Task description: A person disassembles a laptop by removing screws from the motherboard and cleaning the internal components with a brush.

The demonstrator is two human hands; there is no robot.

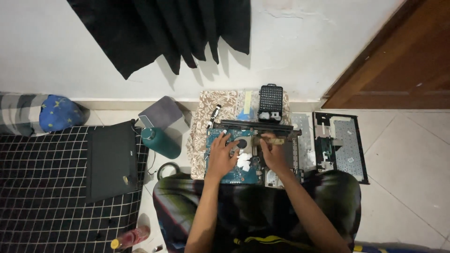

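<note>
An opened laptop base with a blue circuit board [220, 138] lies on a patterned cloth [199, 129] on the floor in front of my knees. My left hand [222, 152] rests flat on the board, fingers spread. My right hand [272, 150] is closed around a small tool [276, 139], a screwdriver as far as I can tell, held over the middle of the base. A crumpled white tissue [243, 161] lies on the board between my hands. A black hinge bar [255, 125] runs along the far edge.
A black case of screwdriver bits [271, 102] stands by the wall. A removed keyboard frame [340, 145] lies to the right. To the left are a teal bottle [161, 140], a closed black laptop [112, 159] on a checked mattress [42, 187] and a pink bottle [131, 238].
</note>
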